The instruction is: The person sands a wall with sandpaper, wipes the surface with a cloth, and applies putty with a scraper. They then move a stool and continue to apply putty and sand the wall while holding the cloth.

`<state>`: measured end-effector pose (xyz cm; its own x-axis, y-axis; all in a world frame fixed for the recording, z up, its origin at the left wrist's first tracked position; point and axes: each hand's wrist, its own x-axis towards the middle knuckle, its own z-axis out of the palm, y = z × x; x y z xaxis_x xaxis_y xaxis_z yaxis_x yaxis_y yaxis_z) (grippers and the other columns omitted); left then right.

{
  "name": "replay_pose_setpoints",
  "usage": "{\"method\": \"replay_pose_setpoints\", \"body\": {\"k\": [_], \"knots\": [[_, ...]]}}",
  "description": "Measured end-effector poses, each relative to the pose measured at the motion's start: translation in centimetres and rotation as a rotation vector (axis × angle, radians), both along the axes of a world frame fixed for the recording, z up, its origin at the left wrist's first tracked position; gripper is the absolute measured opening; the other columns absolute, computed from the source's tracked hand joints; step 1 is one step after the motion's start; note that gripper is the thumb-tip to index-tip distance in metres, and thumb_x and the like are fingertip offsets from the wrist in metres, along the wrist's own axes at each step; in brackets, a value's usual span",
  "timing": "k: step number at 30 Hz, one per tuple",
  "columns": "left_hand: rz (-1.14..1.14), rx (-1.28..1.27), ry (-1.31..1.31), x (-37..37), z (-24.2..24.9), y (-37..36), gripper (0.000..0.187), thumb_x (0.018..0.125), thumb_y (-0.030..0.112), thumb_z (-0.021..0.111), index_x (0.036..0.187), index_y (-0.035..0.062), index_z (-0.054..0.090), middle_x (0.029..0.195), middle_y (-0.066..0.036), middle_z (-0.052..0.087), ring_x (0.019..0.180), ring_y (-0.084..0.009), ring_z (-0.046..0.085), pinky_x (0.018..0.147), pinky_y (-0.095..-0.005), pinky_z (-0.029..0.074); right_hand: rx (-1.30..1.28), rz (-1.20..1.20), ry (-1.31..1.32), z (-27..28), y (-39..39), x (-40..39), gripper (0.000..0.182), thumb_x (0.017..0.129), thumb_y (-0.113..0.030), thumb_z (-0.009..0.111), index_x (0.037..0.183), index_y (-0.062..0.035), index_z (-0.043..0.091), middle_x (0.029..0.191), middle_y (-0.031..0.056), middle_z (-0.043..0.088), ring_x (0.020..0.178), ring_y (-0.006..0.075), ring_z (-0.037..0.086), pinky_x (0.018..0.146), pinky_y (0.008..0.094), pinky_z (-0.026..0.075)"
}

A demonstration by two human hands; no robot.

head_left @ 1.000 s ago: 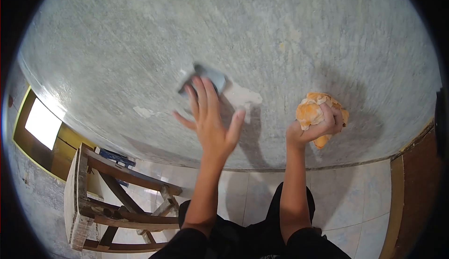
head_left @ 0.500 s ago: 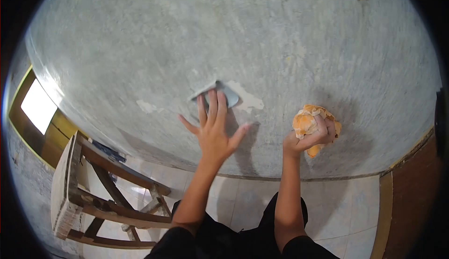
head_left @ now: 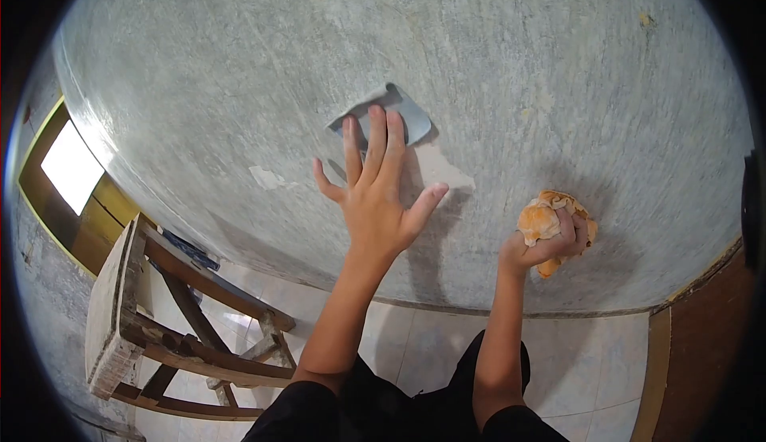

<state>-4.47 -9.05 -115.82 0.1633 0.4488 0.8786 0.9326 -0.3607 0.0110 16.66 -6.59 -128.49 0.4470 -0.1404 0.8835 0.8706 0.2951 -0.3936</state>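
left hand point(head_left: 375, 195) – fingers point(head_left: 373, 140) spread, tips pressing sandpaper point(head_left: 391, 111) flat on wall point(head_left: 239, 67) | pale patch point(head_left: 439, 172) just beside thumb | right hand point(head_left: 550, 242) – fingers curled tight around orange rag point(head_left: 542, 217), near wall

A matt grey sheet of sandpaper point(head_left: 391, 115) lies on the rough, streaky plaster wall point(head_left: 239, 59), the orange rag point(head_left: 546, 222) is crumpled cloth, and the stool point(head_left: 128, 306) is worn, unpainted wood.
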Motion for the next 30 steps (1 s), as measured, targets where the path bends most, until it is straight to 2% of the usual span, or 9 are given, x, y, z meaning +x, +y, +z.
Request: {"method": "replay_pose_setpoints", "body": {"k": [5, 8, 12, 16, 17, 21, 24, 28, 30], "knots": [[-0.038, -0.124, -0.132, 0.9, -7.0, -0.9, 0.095, 0.088, 0.07, 0.058, 0.155, 0.0049, 0.042, 0.164, -0.014, 0.036, 0.156, -0.036, 0.021, 0.115, -0.0618, -0.014, 0.037, -0.005, 0.018, 0.2, 0.5, -0.1, 0.027, 0.103, -0.025, 0.055, 0.121, -0.0057, 0.05, 0.123, 0.0137, 0.041, 0.12, 0.0306, 0.039, 0.105, 0.0528, 0.034], [0.014, -0.122, -0.054, 0.6, -6.4, -1.1, 0.094, 0.088, 0.07, 0.058, 0.155, 0.0054, 0.043, 0.164, -0.014, 0.036, 0.155, -0.0362, 0.021, 0.115, -0.0618, -0.012, 0.048, -0.016, 0.013, -0.1, 0.4, -0.1, 0.029, 0.104, -0.029, 0.054, 0.121, -0.0055, 0.051, 0.121, 0.0134, 0.042, 0.119, 0.0304, 0.041, 0.104, 0.0522, 0.035], [-0.045, 0.022, -0.14, 1.2, 0.2, 0.6, 0.092, 0.088, 0.067, 0.06, 0.155, 0.0066, 0.043, 0.165, -0.014, 0.034, 0.156, -0.0373, 0.019, 0.114, -0.0623, -0.011, 0.042, -0.081, -0.002, 0.1, 0.6, -0.1, 0.032, 0.105, -0.033, 0.053, 0.121, -0.0055, 0.051, 0.119, 0.0131, 0.044, 0.117, 0.0294, 0.043, 0.103, 0.0519, 0.037], [-0.042, -0.139, -0.143, 1.8, -5.6, -1.1, 0.092, 0.088, 0.065, 0.062, 0.155, 0.0035, 0.042, 0.165, -0.016, 0.033, 0.156, -0.039, 0.018, 0.115, -0.0638, -0.009, 0.074, -0.029, -0.002, 0.2, 0.9, 0.0, 0.033, 0.105, -0.034, 0.053, 0.122, -0.0054, 0.051, 0.12, 0.0127, 0.044, 0.117, 0.0293, 0.044, 0.102, 0.0519, 0.038], [-0.061, -0.189, -0.138, 2.0, -7.5, -1.6, 0.096, 0.087, 0.067, 0.062, 0.155, 0.0025, 0.041, 0.166, -0.016, 0.032, 0.156, -0.0398, 0.017, 0.114, -0.0655, -0.014, 0.079, -0.026, 0.007, 0.3, 1.0, 0.0, 0.034, 0.105, -0.037, 0.053, 0.12, -0.0072, 0.05, 0.119, 0.0122, 0.042, 0.114, 0.0282, 0.042, 0.099, 0.0513, 0.038], [-0.023, -0.12, -0.072, 2.4, -2.8, -1.3, 0.1, 0.086, 0.071, 0.061, 0.157, 0.0042, 0.039, 0.166, -0.016, 0.031, 0.156, -0.0401, 0.016, 0.111, -0.0682, -0.021, 0.068, -0.068, 0.005, 0.0, 1.1, 0.2, 0.035, 0.104, -0.041, 0.053, 0.119, -0.0094, 0.05, 0.119, 0.0116, 0.039, 0.111, 0.0273, 0.041, 0.095, 0.0502, 0.038], [-0.032, -0.021, -0.083, 3.2, 0.3, -0.1, 0.1, 0.085, 0.067, 0.064, 0.158, 0.0047, 0.036, 0.166, -0.021, 0.029, 0.156, -0.0429, 0.013, 0.112, -0.0695, -0.017, 0.034, -0.109, 0.007, 0.2, 0.8, 0.1, 0.035, 0.103, -0.041, 0.054, 0.119, -0.0093, 0.051, 0.118, 0.012, 0.04, 0.11, 0.0274, 0.04, 0.095, 0.0494, 0.038], [-0.094, -0.182, -0.149, 4.0, -7.5, -1.8, 0.098, 0.087, 0.065, 0.063, 0.159, 0.0039, 0.035, 0.166, -0.022, 0.027, 0.156, -0.0442, 0.014, 0.109, -0.0719, -0.019, 0.07, -0.046, 0.008, 0.2, 1.0, 0.1, 0.036, 0.103, -0.041, 0.055, 0.119, -0.0091, 0.05, 0.118, 0.0118, 0.04, 0.11, 0.0277, 0.04, 0.095, 0.0491, 0.037], [-0.067, -0.23, -0.112, 3.8, -8.5, -2.7, 0.097, 0.087, 0.064, 0.062, 0.158, 0.0035, 0.035, 0.166, -0.023, 0.027, 0.156, -0.0449, 0.014, 0.109, -0.0722, -0.019, 0.081, -0.026, 0.005, 0.3, 0.7, 0.0, 0.035, 0.102, -0.04, 0.055, 0.119, -0.0097, 0.05, 0.12, 0.0118, 0.039, 0.109, 0.0278, 0.04, 0.095, 0.0487, 0.036]]}}
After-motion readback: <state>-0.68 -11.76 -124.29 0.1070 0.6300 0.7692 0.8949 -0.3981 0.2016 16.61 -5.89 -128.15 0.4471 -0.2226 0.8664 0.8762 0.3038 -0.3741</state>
